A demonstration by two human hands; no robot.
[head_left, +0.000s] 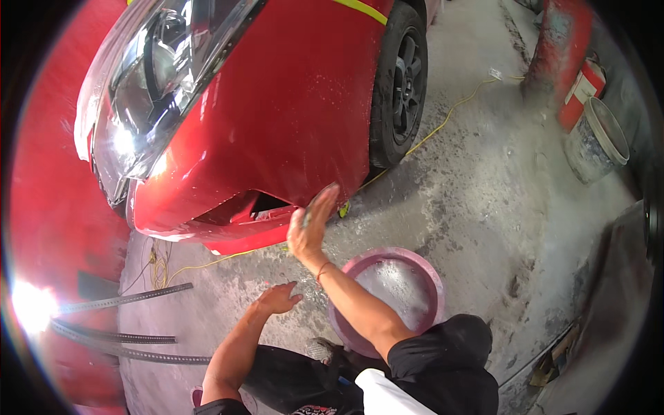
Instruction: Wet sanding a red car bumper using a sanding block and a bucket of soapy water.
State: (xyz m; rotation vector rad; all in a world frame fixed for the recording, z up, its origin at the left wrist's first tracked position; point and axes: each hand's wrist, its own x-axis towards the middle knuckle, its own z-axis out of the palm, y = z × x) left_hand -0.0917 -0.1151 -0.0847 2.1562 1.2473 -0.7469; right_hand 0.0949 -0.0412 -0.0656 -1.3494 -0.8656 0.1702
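Bumper [277, 138] of the red car gets the right hand [311, 225] pressed against its lower edge, low beside the front wheel [401, 83].
Fingers lie flat on a small grey pad [319, 200], hard to make out, held to the wet paint. Left hand [279, 299] hangs open and empty above the concrete floor [484, 180], fingers loosely spread. Pink basin [387, 290] of soapy water sits just beneath the right forearm; a yellow cable [449, 114] trails past the wheel.
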